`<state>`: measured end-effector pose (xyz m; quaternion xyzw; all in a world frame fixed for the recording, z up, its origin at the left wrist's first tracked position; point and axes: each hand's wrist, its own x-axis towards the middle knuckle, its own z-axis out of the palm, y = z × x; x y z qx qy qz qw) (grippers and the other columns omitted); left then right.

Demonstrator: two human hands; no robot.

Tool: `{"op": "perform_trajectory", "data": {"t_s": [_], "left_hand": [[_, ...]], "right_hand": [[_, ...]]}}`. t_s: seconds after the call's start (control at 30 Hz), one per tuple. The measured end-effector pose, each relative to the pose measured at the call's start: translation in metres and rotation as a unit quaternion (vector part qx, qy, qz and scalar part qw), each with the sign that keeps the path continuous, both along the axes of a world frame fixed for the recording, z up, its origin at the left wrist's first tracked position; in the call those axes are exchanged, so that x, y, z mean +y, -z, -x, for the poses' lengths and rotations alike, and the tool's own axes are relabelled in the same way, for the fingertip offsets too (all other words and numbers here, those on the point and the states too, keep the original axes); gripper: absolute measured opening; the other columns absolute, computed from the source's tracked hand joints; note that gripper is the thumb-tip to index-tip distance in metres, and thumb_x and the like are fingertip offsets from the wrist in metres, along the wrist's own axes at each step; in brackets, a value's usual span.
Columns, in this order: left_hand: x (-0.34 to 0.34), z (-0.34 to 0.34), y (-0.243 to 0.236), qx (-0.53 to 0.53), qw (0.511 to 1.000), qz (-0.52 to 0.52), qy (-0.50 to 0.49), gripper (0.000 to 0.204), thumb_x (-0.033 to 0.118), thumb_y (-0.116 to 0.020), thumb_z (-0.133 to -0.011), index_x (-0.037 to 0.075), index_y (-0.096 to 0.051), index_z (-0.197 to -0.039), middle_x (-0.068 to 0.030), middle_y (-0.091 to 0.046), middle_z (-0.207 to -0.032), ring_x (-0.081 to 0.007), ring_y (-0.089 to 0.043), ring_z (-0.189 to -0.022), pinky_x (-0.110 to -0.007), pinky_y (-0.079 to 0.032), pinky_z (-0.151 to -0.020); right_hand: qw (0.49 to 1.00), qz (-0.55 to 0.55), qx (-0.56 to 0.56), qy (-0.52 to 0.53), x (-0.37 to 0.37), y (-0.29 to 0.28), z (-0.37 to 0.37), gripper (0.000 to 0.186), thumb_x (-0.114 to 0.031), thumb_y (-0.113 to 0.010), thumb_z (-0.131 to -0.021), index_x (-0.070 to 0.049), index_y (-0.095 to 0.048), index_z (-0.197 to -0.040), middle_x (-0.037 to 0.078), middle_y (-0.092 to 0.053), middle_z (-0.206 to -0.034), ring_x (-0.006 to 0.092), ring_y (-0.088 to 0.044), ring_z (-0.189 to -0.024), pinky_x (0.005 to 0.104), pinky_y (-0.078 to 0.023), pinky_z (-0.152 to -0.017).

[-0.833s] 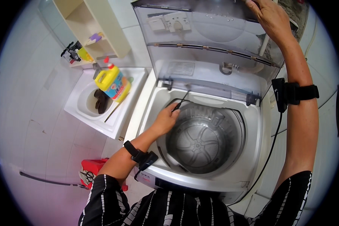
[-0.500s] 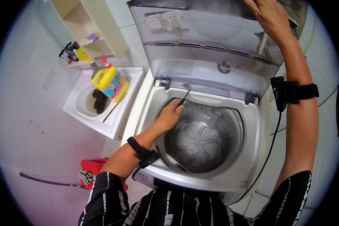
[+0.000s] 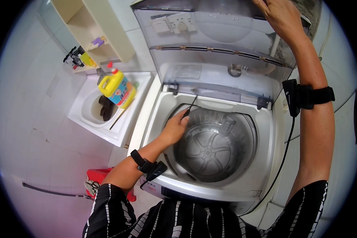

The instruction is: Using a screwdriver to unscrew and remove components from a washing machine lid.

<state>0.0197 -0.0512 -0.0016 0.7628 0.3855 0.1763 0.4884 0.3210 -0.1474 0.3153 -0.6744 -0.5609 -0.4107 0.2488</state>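
Note:
A top-loading washing machine (image 3: 264, 158) stands before me with its see-through folding lid (image 3: 222, 35) raised. Inside, the grey metal drum (image 3: 208, 152) shows its ribbed bottom. My left hand (image 3: 174, 130) is closed around a thin tool with a black handle (image 3: 186, 113), over the drum's back left rim. Its slim shaft slants up toward the lid's hinge edge; the tip is too small to make out. At the top right, my right hand (image 3: 282, 19) grips the lid's upper edge, with its fingertips partly cut off by the picture's edge.
Left of the machine is a white sink (image 3: 119, 137) with a dark brown object (image 3: 105, 108) in its basin. A yellow jug (image 3: 117, 90) and a thin stick (image 3: 119, 119) rest on its rim. A red container (image 3: 97, 175) with scissors stands below, and a cream shelf (image 3: 109, 31) above.
My left hand has drawn slightly down and left with the tool, whose shaft now shows longer. The right hand still holds the lid, which has shifted slightly left in view.

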Motion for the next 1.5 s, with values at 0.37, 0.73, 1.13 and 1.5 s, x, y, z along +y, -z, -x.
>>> {"op": "perform_trajectory", "data": {"t_s": [0.37, 0.73, 1.13, 1.5], "left_hand": [[0.012, -0.008, 0.01, -0.011, 0.999, -0.033, -0.035, 0.043, 0.029, -0.055, -0.104, 0.004, -0.059, -0.139, -0.027, -0.07, -0.115, -0.0424, -0.068, -0.11, -0.042, -0.051, -0.095], [0.03, -0.012, 0.002, 0.056, 0.976, -0.21, 0.007, 0.041, 0.028, -0.059, -0.101, 0.008, -0.061, -0.137, -0.0276, -0.07, -0.092, -0.0472, -0.068, -0.088, -0.05, -0.054, -0.079], [0.061, -0.004, -0.006, 0.006, 0.974, -0.201, 0.11, 0.041, 0.026, -0.059, -0.102, 0.007, -0.06, -0.138, -0.0276, -0.071, -0.107, -0.0437, -0.069, -0.1, -0.045, -0.054, -0.088], [0.054, -0.009, -0.022, 0.075, 0.976, -0.165, 0.124, 0.044, 0.03, -0.057, -0.106, 0.003, -0.057, -0.141, -0.0261, -0.07, -0.122, -0.0385, -0.068, -0.114, -0.04, -0.051, -0.098]], "right_hand": [[1.0, 0.009, 0.011, -0.002, -0.001, -0.002, 0.002, 0.035, -0.036, -0.057, -0.101, -0.005, -0.071, -0.112, 0.019, -0.071, -0.102, 0.0389, -0.066, -0.101, 0.0485, -0.051, -0.088], [1.0, 0.003, 0.004, 0.007, -0.002, 0.0, 0.004, 0.035, -0.036, -0.057, -0.101, -0.006, -0.071, -0.113, 0.019, -0.072, -0.103, 0.039, -0.067, -0.1, 0.0483, -0.051, -0.087], [1.0, 0.013, 0.012, 0.009, -0.005, -0.003, 0.012, 0.034, -0.035, -0.057, -0.101, -0.007, -0.072, -0.112, 0.019, -0.072, -0.1, 0.0389, -0.067, -0.098, 0.0483, -0.051, -0.086], [1.0, -0.014, -0.027, -0.004, -0.003, 0.0, 0.007, 0.032, -0.035, -0.058, -0.101, -0.007, -0.072, -0.109, 0.019, -0.072, -0.097, 0.0398, -0.067, -0.095, 0.0488, -0.052, -0.083]]}}
